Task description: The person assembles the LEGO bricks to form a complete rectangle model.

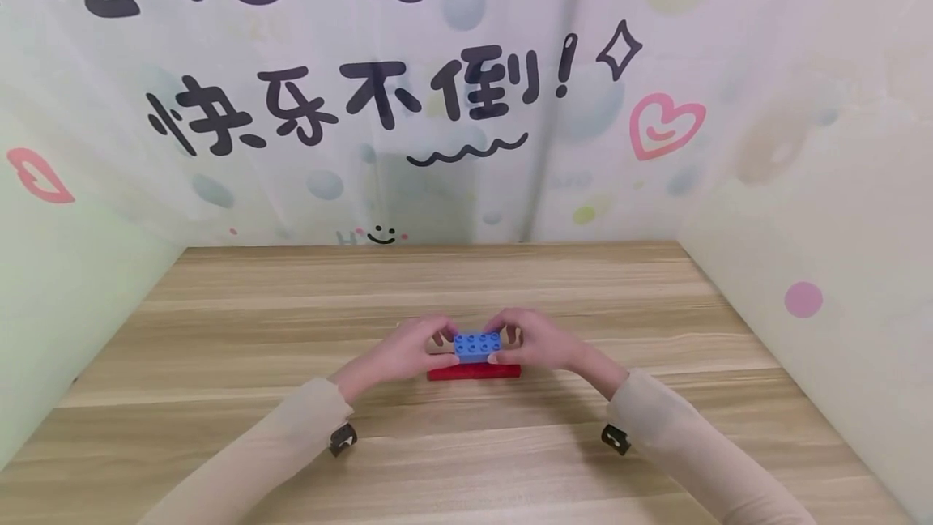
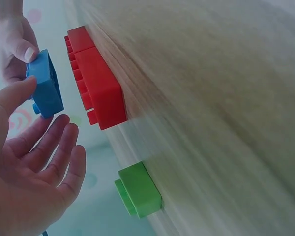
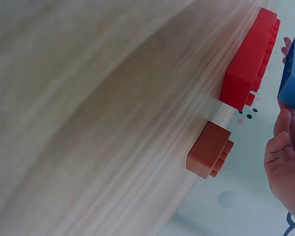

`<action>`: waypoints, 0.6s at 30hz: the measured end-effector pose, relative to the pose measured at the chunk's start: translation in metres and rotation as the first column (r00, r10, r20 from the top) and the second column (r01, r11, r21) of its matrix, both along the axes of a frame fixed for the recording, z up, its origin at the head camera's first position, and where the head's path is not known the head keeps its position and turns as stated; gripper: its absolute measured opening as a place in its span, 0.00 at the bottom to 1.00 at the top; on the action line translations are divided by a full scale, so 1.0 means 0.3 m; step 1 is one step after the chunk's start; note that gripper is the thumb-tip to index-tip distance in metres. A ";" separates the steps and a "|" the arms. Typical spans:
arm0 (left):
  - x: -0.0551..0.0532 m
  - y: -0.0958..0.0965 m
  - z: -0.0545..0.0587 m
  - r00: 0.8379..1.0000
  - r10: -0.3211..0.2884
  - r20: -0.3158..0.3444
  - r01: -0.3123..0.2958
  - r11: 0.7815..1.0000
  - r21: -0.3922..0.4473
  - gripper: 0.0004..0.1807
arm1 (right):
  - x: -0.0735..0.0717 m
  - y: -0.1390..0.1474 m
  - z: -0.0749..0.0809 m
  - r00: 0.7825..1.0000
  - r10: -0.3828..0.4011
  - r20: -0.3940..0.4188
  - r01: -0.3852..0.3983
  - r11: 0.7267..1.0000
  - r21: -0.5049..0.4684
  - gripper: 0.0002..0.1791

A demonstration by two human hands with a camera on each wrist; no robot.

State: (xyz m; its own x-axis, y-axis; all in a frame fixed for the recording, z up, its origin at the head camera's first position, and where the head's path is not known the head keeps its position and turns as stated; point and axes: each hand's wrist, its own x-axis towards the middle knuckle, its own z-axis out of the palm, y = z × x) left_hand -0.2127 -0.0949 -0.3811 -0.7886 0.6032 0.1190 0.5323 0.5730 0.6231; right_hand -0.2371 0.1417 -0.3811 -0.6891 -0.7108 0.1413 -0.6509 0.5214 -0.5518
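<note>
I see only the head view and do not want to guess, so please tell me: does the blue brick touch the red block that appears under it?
Observer: No. In the left wrist view, a gap separates the blue brick from the red block.
Operator: Thank you. Is another brick perhaps hidden from me on the left side?
Observer: Yes, the left wrist view shows a green brick, apart from the red block.
Operator: And is there one on the right side also?
Observer: Yes, the right wrist view shows an orange-brown brick on the table.
</note>
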 end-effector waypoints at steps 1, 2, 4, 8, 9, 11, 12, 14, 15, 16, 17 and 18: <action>-0.001 0.000 -0.002 1.000 0.000 -0.001 0.000 1.000 -0.006 0.17 | 0.000 0.000 -0.003 1.000 0.001 -0.001 -0.001 1.000 0.000 0.19; -0.001 -0.001 -0.003 1.000 -0.006 -0.006 0.006 1.000 -0.009 0.17 | 0.000 0.001 -0.006 1.000 0.002 0.001 -0.002 1.000 0.000 0.19; -0.003 -0.002 -0.005 1.000 -0.007 -0.011 0.007 1.000 -0.022 0.17 | 0.000 0.002 -0.009 1.000 -0.001 0.008 0.001 1.000 0.003 0.19; -0.007 -0.002 -0.011 0.999 -0.025 -0.046 0.023 0.999 -0.049 0.17 | 0.002 0.004 -0.015 1.000 0.001 0.016 -0.001 1.000 0.013 0.20; -0.008 -0.002 -0.012 0.998 -0.026 -0.052 0.023 0.998 -0.056 0.17 | 0.002 0.004 -0.016 1.000 0.001 0.016 -0.002 1.000 0.018 0.20; -0.008 -0.001 -0.013 0.997 -0.033 -0.064 0.028 0.998 -0.063 0.17 | 0.002 0.004 -0.020 1.000 -0.001 0.014 0.001 1.000 0.027 0.21; -0.008 -0.001 -0.014 0.997 -0.033 -0.065 0.029 0.997 -0.067 0.17 | 0.002 0.004 -0.021 1.000 -0.004 0.013 0.004 0.999 0.032 0.21; -0.008 0.001 -0.014 0.997 -0.032 -0.064 0.027 0.997 -0.072 0.17 | 0.002 0.003 -0.024 1.000 -0.010 0.015 0.009 0.999 0.035 0.21; -0.008 0.001 -0.013 0.998 -0.030 -0.062 0.026 0.997 -0.074 0.16 | 0.002 0.002 -0.025 1.000 -0.011 0.020 0.011 0.999 0.034 0.21; -0.009 0.001 -0.014 0.998 -0.030 -0.060 0.026 0.997 -0.074 0.16 | 0.002 0.002 -0.027 1.000 -0.015 0.024 0.014 0.999 0.033 0.21; -0.009 0.000 -0.015 0.998 -0.030 -0.056 0.026 0.997 -0.073 0.16 | 0.002 0.001 -0.027 0.999 -0.017 0.028 0.016 0.999 0.032 0.21; -0.008 0.000 -0.015 0.998 -0.030 -0.051 0.027 0.997 -0.071 0.16 | 0.003 0.001 -0.027 0.999 -0.018 0.033 0.017 0.999 0.030 0.21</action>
State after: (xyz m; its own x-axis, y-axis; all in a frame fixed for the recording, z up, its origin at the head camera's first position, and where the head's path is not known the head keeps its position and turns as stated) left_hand -0.2153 -0.0948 -0.3857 -0.7649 0.6336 0.1162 0.5798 0.5986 0.5527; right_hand -0.2361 0.1420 -0.3892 -0.7058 -0.7018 0.0968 -0.6227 0.5494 -0.5572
